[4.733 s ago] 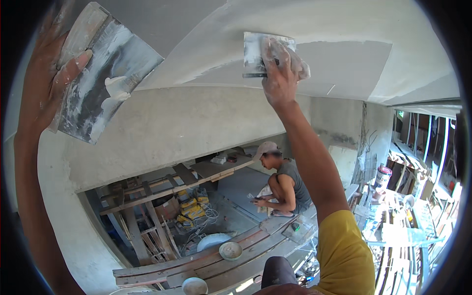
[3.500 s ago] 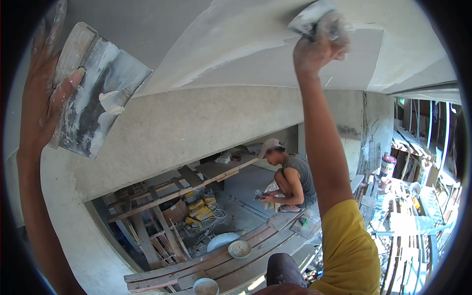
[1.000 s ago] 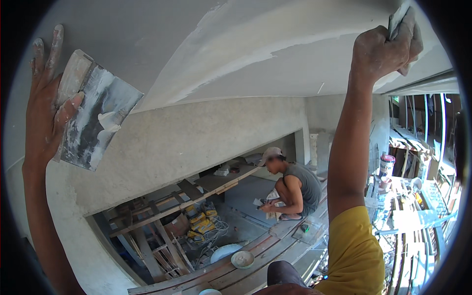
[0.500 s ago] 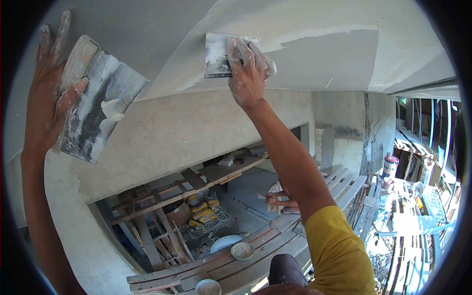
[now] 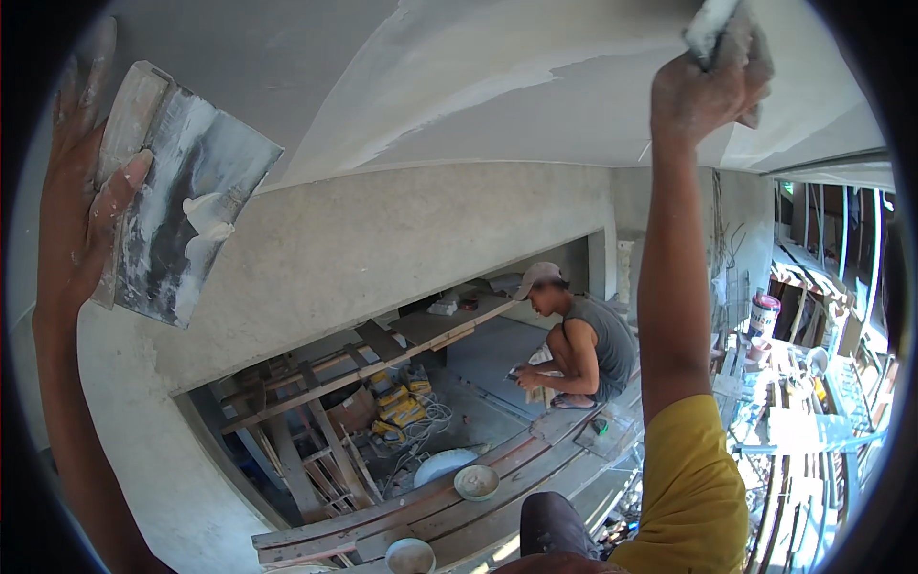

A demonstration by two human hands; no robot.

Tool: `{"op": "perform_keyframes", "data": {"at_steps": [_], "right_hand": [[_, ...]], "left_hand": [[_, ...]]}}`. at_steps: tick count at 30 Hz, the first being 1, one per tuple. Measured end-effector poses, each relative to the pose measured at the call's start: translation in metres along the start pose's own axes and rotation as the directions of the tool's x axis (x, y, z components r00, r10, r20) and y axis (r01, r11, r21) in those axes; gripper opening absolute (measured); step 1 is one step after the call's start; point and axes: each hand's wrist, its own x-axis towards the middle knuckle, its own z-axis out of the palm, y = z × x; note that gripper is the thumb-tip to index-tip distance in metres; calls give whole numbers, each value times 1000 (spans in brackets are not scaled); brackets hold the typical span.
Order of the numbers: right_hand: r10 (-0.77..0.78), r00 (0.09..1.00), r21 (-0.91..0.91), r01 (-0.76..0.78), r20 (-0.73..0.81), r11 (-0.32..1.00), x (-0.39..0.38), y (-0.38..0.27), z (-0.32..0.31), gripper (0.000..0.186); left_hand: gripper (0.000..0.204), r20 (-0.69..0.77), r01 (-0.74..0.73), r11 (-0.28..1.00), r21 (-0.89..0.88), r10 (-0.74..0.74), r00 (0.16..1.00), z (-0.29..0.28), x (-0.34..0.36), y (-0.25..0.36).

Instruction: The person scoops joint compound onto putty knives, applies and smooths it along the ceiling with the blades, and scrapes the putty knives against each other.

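My left hand [image 5: 86,201] grips a broad putty knife [image 5: 158,230] by its wide handle, thumb pressed over it and the other fingers stretched upward. White filler lies smeared on that blade, with a thick dab [image 5: 208,218] near its edge. Raised high at the right, my right hand [image 5: 706,96] is closed around a second putty knife [image 5: 713,27]; its blade shows edge-on, slightly blurred, and partly leaves the picture. It is close to the grey ceiling [image 5: 239,48], where pale filler [image 5: 478,100] runs in a broad band. Whether the blade touches the ceiling I cannot tell.
Below me runs a plank platform [image 5: 430,526] with two bowls of filler [image 5: 476,483] [image 5: 411,557]. A co-worker [image 5: 602,335] in a cap crouches at its far right. Behind the wall opening lie yellow bags [image 5: 402,411] and timber. A paint can [image 5: 763,314] stands right.
My right hand has swept right and up with its putty knife, turning the blade edge-on. The co-worker, earlier mostly behind my arm, now shows. My left hand has shifted slightly left.
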Motion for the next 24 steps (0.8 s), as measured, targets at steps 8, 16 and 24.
{"op": "perform_keyframes", "data": {"at_steps": [8,16,24], "right_hand": [[74,898,116,-138,434,984,-186,-87,20,67],[28,838,282,-215,544,935,-196,-97,-16,62],[34,999,10,-34,-29,999,-55,-43,11,43]], "left_hand": [[68,92,-195,947,256,177,980,0,6,-14],[73,150,-199,949,245,166,975,-11,10,-15],[69,124,-276,916,291,250,960,-7,13,-6]]}}
